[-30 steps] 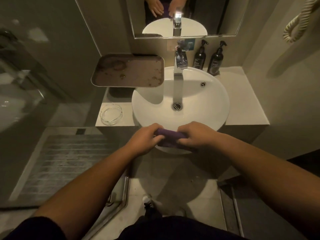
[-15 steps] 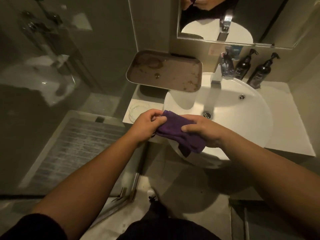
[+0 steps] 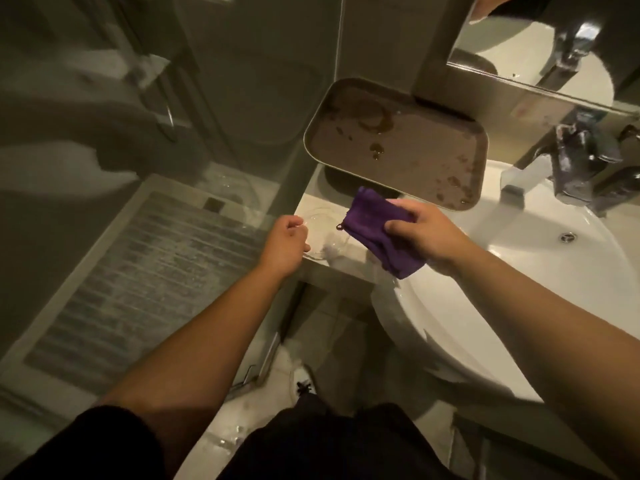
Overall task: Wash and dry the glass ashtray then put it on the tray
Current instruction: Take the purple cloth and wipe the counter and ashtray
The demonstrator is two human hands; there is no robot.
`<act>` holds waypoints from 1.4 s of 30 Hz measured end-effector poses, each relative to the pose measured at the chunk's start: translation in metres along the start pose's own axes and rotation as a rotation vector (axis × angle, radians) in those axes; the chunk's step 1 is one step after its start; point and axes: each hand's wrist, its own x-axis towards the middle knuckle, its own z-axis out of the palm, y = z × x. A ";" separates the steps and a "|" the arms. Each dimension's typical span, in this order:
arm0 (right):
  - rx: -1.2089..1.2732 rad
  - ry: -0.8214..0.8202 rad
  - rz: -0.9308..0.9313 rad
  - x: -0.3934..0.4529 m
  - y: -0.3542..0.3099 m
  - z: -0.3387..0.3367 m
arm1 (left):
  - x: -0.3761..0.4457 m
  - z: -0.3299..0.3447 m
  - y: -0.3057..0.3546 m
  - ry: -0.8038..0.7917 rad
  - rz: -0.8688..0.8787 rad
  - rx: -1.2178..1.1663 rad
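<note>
I see the glass ashtray (image 3: 323,233) on the counter ledge (image 3: 341,268) left of the basin (image 3: 519,271), below the stained tray (image 3: 398,147). My left hand (image 3: 287,240) sits at its near rim, fingers curled, seemingly gripping it, though blur hides the contact. My right hand (image 3: 426,233) clutches the purple cloth (image 3: 374,226) just beside it.

The glass ashtray (image 3: 323,233) is clear, round and shallow, blurred and hard to make out, and lies flat on the pale counter ledge left of the basin, in front of the tray. The tray (image 3: 398,147) is a brown rounded rectangle with a raised pale rim, its surface spotted with wet marks, set higher behind the ashtray.
</note>
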 end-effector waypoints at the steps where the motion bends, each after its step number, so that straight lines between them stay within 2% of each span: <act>1: -0.199 0.021 -0.058 0.008 -0.007 0.001 | 0.007 -0.002 -0.006 0.035 -0.029 0.067; 5: -1.059 -0.009 -0.353 0.053 -0.026 0.022 | 0.029 0.005 -0.018 0.055 -0.091 0.317; 7: -1.462 -0.192 -0.480 0.078 -0.020 0.038 | 0.041 0.010 -0.017 0.059 -0.071 0.473; 10: -1.830 -0.521 -0.547 0.106 0.007 0.056 | 0.054 0.015 -0.018 0.101 -0.017 0.754; 12: -1.952 -0.614 -0.579 0.116 0.020 0.057 | 0.060 0.017 -0.019 0.097 0.014 0.887; 18: -1.927 -0.660 -0.504 0.113 0.017 0.059 | 0.063 0.028 -0.021 0.116 -0.001 0.983; 24: -1.669 -0.589 -0.312 0.095 0.009 0.077 | 0.060 0.029 -0.020 0.137 -0.015 0.920; 28: -1.590 -0.541 -0.391 0.090 0.024 0.074 | 0.051 0.032 -0.023 0.163 -0.066 0.849; 31: -1.720 -0.706 -0.499 0.100 0.021 0.056 | 0.043 0.027 -0.025 0.160 -0.091 0.809; 34: -1.760 -0.893 -0.582 0.120 0.013 0.040 | 0.054 0.020 -0.014 0.102 -0.030 0.981; 37: -1.814 -0.932 -0.593 0.128 0.011 0.041 | 0.067 0.020 -0.003 -0.013 0.087 1.164; 39: -1.847 -0.904 -0.531 0.124 0.012 0.043 | 0.069 0.021 -0.003 -0.038 0.121 1.215; 42: -1.811 -0.725 -0.443 0.105 0.014 0.054 | 0.067 0.023 -0.009 0.011 0.099 1.189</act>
